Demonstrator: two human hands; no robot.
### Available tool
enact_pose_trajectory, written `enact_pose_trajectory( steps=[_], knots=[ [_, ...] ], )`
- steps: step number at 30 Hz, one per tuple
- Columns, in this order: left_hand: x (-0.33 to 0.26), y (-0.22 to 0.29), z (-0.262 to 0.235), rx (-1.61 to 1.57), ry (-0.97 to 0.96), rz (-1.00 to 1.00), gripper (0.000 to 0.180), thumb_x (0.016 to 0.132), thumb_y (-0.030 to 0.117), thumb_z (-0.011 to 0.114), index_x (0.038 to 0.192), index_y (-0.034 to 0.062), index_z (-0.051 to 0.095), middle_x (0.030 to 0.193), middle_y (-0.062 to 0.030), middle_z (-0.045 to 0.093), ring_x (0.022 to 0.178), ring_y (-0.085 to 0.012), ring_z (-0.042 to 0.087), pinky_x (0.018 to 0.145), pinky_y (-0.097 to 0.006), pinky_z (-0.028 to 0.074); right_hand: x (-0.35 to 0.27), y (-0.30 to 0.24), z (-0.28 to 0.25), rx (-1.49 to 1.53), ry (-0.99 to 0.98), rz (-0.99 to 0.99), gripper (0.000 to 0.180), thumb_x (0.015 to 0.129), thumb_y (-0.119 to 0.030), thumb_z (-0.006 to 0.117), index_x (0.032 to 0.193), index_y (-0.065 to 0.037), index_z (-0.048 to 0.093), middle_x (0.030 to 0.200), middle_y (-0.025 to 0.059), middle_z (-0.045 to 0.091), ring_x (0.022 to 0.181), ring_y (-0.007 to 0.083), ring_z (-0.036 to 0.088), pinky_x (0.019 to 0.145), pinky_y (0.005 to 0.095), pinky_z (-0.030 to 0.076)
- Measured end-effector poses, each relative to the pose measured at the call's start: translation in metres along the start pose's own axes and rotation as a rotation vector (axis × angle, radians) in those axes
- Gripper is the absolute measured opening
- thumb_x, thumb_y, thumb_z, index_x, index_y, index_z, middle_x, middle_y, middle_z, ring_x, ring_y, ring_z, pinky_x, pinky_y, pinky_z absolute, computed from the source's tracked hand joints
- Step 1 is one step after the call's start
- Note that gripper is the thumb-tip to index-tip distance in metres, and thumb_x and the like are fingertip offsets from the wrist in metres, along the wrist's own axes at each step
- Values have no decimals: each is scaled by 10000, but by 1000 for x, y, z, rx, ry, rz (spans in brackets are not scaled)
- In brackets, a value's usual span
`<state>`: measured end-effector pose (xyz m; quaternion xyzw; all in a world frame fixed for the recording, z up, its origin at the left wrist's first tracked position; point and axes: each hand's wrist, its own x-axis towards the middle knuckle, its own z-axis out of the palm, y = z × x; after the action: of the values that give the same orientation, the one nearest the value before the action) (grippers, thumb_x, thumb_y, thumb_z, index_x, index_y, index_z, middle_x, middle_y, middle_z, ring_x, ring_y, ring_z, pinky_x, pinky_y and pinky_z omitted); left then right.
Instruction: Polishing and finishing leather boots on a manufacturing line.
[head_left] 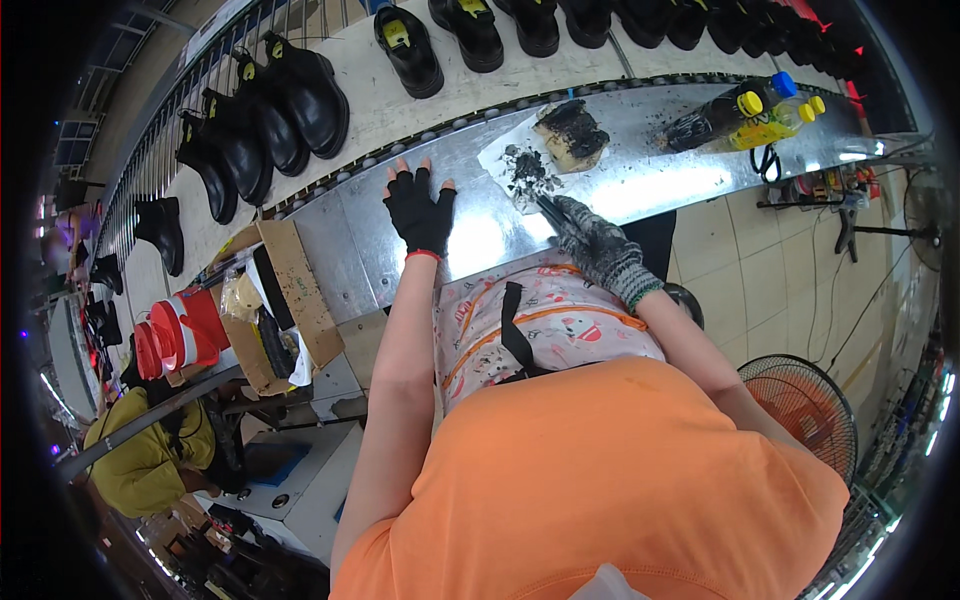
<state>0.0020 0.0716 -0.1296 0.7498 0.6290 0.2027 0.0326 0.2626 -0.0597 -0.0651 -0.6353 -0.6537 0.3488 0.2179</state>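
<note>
The open cardboard box (305, 285) to my left holds dark long pieces, some clear plastic and something white, and beside it are red tubs (180, 335) whose insides I can't make out; at the far right of the tabletop (350, 225) are a bottle with dark contents and a yellow cap (703, 120), a bottle with yellow colouring (768, 128), and a blue cap (783, 84) showing behind them. My hands are apart: my left hand (415, 208), in a black fingerless glove, lies flat on the metal with its fingers spread and pointing away from me, that arm stretched nearly straight. My right hand (597, 245), in a stained grey knit glove, is closed on a slim dark tool (549, 212), its elbow bent out and the forearm slanting inward. The tool is at the near edge of a white sheet (497, 157) scattered with black crumbs (528, 172), its long axis running slantwise, the free end pointing away from me and to the left, toward the crumbs. Just beyond, a blackened block (572, 137) sits on the sheet's right side
</note>
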Motion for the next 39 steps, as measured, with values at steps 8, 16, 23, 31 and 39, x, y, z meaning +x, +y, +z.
enact_pose_trajectory(
  steps=[8,16,23,31,39],
  knots=[
    [0,1,0,-6,0,6,556,791,414,604,1287,180,509,1432,-200,315,1330,-369,273,1078,-506,187,5,-7,4,-126,-129,22,532,917,-320,483,1373,-86,338,1278,185,484,1114,357,506,949,411,417],
    [-23,54,2,-159,-54,571,472,734,341,669,1188,242,582,1394,-208,354,1278,-406,336,1018,-564,265,6,-6,5,-117,-127,-5,524,874,-152,454,1385,-130,339,1306,195,456,1095,366,519,952,406,423],
    [-26,53,6,-240,-42,544,360,756,331,668,1091,207,625,1348,-184,414,1262,-359,374,1026,-525,284,11,-7,10,-100,-69,15,500,878,-173,464,1368,-128,369,1213,193,534,1062,350,545,923,404,441],
    [-27,56,0,-217,42,518,330,749,306,672,1048,173,630,1235,-139,496,1207,-333,426,965,-496,348,-1,0,2,-200,-60,-60,591,853,-249,551,1382,-101,331,1251,189,507,1074,345,542,916,417,444],
    [-43,90,-9,-280,-339,104,400,763,439,637,936,81,595,830,-97,642,741,-281,635,621,-389,488,-11,-3,-2,-232,15,-9,646,830,-261,587,1396,-121,309,1219,220,500,1042,359,555,879,426,460]
  ],
)
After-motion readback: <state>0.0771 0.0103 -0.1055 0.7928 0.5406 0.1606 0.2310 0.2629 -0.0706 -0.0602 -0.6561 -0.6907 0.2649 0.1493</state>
